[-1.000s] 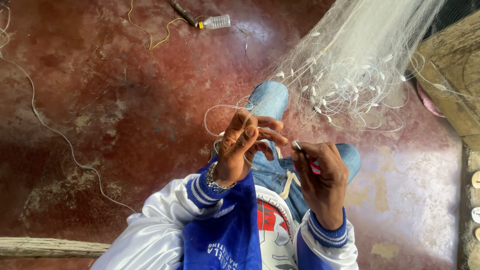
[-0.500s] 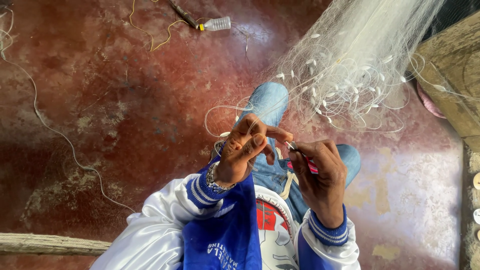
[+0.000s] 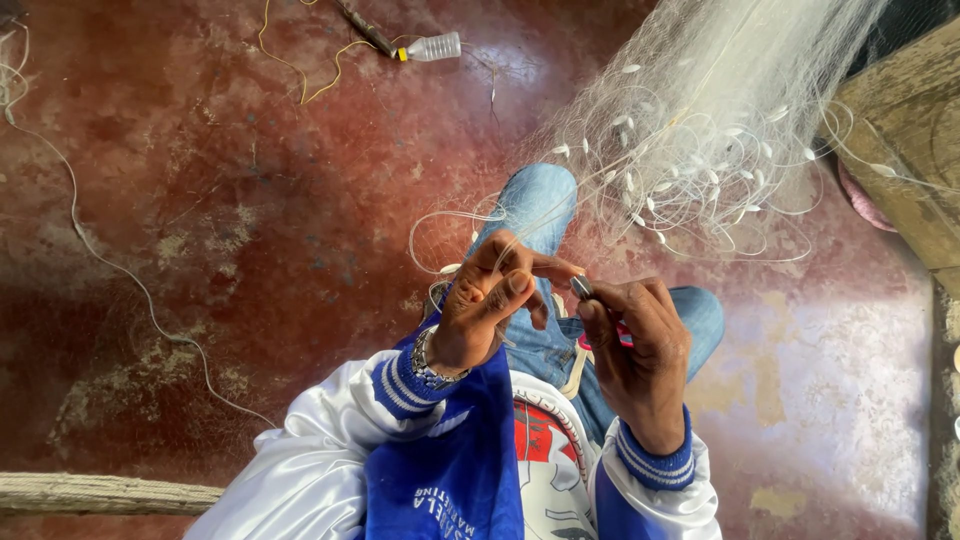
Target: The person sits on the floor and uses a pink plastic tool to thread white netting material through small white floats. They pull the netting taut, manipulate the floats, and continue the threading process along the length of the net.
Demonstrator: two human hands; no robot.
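Observation:
A fine white fishing net [image 3: 700, 140] with several small white floats hangs from the upper right and drapes over my jeans-clad knees [image 3: 540, 200]. My left hand [image 3: 490, 300] pinches a thin white line of the net between thumb and fingers. Close beside it, my right hand [image 3: 640, 345] grips a small dark tool with a red part [image 3: 585, 290], its tip almost touching the left fingers. Both wrists wear blue and white jacket cuffs, and a metal bracelet sits on the left wrist.
The floor is worn red concrete. A clear plastic bottle [image 3: 432, 47] and yellow cord [image 3: 300, 70] lie at the top. A thin white line [image 3: 110, 265] trails across the left. A wooden plank [image 3: 100, 492] lies at bottom left, and a wooden structure [image 3: 905, 130] stands right.
My left hand's fingers have curled in and closed tighter on the line, and my two hands have drawn a little closer together.

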